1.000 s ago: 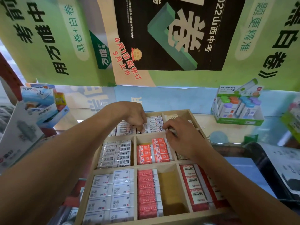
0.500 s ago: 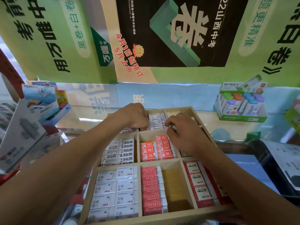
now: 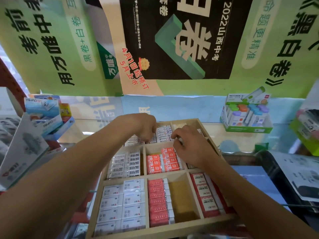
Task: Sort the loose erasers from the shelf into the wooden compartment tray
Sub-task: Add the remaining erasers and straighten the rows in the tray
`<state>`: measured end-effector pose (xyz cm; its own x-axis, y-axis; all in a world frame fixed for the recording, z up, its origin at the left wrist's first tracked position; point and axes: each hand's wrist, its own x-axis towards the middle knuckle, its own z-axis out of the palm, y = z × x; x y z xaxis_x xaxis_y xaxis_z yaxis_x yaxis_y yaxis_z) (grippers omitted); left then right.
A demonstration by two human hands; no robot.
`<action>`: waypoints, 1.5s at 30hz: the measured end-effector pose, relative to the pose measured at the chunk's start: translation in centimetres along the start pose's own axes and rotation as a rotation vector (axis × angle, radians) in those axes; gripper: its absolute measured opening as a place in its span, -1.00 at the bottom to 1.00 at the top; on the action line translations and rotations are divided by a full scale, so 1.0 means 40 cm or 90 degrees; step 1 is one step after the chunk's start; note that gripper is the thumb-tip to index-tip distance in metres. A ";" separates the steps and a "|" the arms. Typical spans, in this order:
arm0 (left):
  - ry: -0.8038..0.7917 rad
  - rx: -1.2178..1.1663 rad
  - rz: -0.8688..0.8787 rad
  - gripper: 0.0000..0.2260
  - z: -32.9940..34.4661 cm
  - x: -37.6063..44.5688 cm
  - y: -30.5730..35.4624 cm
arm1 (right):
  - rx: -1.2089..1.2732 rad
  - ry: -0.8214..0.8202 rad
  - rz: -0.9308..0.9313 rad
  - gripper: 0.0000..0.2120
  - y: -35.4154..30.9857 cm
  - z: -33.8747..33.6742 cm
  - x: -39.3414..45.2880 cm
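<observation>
Working over the wooden compartment tray (image 3: 183, 229) from the head view, the only view; both hands sit at the tray's far row, toward 12 o'clock; left hand (image 3: 145, 127) has its fingers curled down, tips on the small white erasers (image 3: 164, 133) packed in the far-middle compartment, apparently pressing or squaring them into line; whether it pinches one I cannot tell; right hand (image 3: 189, 145) is curled, thumb and forefinger closed on a small pale piece at its 10 o'clock edge, probably a loose eraser held ready for the same compartment; too small to confirm.

Tray contents, judged: mostly filled; barcode-wrapped erasers (image 3: 126, 163) at centre-left; red 2B erasers (image 3: 162, 163) in the centre cell, directly at 6 o'clock of the right hand; large white erasers (image 3: 121, 204) at 7 o'clock, red-sleeved erasers (image 3: 158, 202) beside a bare strip of wood at 6 o'clock, larger 2B erasers (image 3: 205, 192) at 5 o'clock; like kinds share a cell, laid flat and tight, which suits stock display.

Surroundings: green display box (image 3: 246, 114) of coloured-cap items at 2 o'clock; blue boxes (image 3: 43, 111) at 10 o'clock; posters (image 3: 172, 40) hang behind at 12 o'clock.
</observation>
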<state>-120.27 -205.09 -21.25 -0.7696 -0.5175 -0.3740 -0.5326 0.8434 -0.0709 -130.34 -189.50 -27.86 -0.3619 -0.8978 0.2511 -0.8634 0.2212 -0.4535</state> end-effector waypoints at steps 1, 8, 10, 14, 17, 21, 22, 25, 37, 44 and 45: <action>-0.012 0.047 -0.004 -0.66 -0.006 0.008 0.011 | 0.002 0.002 -0.002 -0.76 0.003 0.001 -0.001; -0.012 0.089 -0.049 -0.61 -0.005 0.036 0.036 | 0.010 0.001 -0.021 -0.76 0.017 0.005 -0.001; 0.022 0.017 -0.077 -0.64 -0.003 0.030 0.025 | 0.007 0.006 -0.019 -0.76 0.015 0.006 0.001; 0.031 -0.050 -0.071 -0.68 -0.004 0.019 0.004 | 0.005 0.014 -0.019 -0.77 0.015 0.010 0.004; 0.042 -0.136 -0.084 -0.60 0.003 0.010 -0.002 | 0.001 0.016 -0.012 -0.78 0.015 0.014 0.007; 0.063 -0.214 -0.077 -0.73 0.026 0.016 -0.010 | -0.002 0.006 -0.014 -0.77 0.012 0.013 0.003; 0.079 -0.255 -0.071 -0.76 0.031 0.016 -0.017 | -0.004 0.002 -0.016 -0.76 0.012 0.011 0.002; 0.170 -0.420 -0.029 -0.81 0.042 0.005 -0.045 | 0.053 0.012 0.000 -0.77 0.006 0.000 -0.005; 0.410 -0.337 0.035 -0.59 0.211 -0.051 -0.151 | 0.007 -0.189 0.041 -0.85 -0.127 -0.015 0.186; 0.437 -0.335 0.023 -0.51 0.235 -0.046 -0.157 | -0.070 -0.414 0.089 -0.78 -0.164 -0.005 0.252; 0.437 -0.329 0.023 -0.51 0.235 -0.046 -0.157 | -0.079 -0.432 0.099 -0.81 -0.170 -0.003 0.258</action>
<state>-112.20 -208.07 -28.82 -0.7427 -0.6051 0.2867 -0.4688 0.7756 0.4227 -128.25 -200.21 -22.07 -0.2200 -0.8828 -0.4150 -0.8678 0.3714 -0.3300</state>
